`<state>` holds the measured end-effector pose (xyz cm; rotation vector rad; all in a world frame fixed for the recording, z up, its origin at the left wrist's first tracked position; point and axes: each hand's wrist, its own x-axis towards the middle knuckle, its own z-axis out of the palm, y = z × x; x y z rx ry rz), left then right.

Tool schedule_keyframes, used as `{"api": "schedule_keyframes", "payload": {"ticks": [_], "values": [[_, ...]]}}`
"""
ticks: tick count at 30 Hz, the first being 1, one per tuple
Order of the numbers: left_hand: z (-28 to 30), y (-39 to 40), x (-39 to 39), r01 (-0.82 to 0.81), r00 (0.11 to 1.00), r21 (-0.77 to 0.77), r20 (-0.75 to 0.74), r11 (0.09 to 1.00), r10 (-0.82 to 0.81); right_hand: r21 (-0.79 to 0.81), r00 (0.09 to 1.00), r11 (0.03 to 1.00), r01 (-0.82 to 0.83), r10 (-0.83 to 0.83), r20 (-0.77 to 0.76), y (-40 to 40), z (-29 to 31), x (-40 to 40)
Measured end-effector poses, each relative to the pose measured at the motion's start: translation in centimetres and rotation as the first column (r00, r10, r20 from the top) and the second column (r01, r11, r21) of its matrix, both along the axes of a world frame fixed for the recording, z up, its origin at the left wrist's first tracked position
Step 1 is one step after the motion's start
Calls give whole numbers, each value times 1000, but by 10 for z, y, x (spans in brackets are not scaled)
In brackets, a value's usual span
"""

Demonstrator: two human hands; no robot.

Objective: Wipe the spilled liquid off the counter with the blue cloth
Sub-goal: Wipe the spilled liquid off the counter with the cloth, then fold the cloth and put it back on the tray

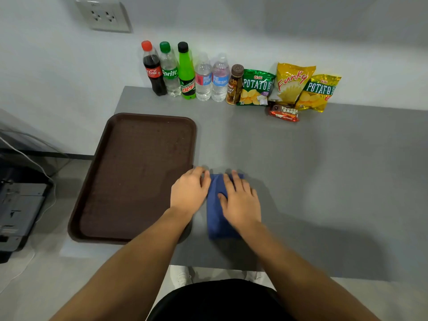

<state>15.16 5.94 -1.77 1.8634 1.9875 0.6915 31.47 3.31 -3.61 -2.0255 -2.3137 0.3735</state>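
Observation:
A folded blue cloth (215,212) lies flat on the grey counter (324,181), near its front edge. My right hand (240,202) rests palm down on the cloth's right half, fingers spread and pointing away from me. My left hand (188,193) sits at the cloth's left edge, fingertips curled against its far left corner. I cannot make out any spilled liquid on the counter.
A brown tray (111,181) lies left of the cloth, overhanging the counter's left edge. Along the back wall stand several drink bottles (185,72), chip bags (291,86) and a chocolate bar (283,113). A dark machine (18,209) sits on the floor at left.

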Motion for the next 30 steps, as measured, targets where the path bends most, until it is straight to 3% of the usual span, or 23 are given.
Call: {"api": "schedule_keyframes", "payload": {"ticks": [6,11,15,17,20,22,26,30], "values": [[3,-11,-8,16,999,-12,43,1000,-16,-48,966,985,-164,170,197,43,14,19],[9,-28,-21,13,990,-28,143,1000,-9,-65,987,986,-151,154,50,45,29,24],[7,-42,-30,21,941,-145,338,989,30,-27,993,996,-82,80,-91,28,61,16],[8,-48,-35,105,879,-233,476,967,20,-24,985,998,-52,47,-165,16,82,6],[15,-54,-48,324,670,-250,742,913,-34,-44,962,998,-43,29,-270,1,112,-17],[23,-55,-58,394,569,-234,821,889,-37,-65,938,998,-20,-4,-347,-9,129,-34],[34,-52,-89,428,399,-240,915,871,57,-107,807,989,97,-141,-573,-23,149,-62],[41,-50,-139,451,416,-333,899,828,135,-300,544,931,210,-366,-755,-36,147,-85]]}}
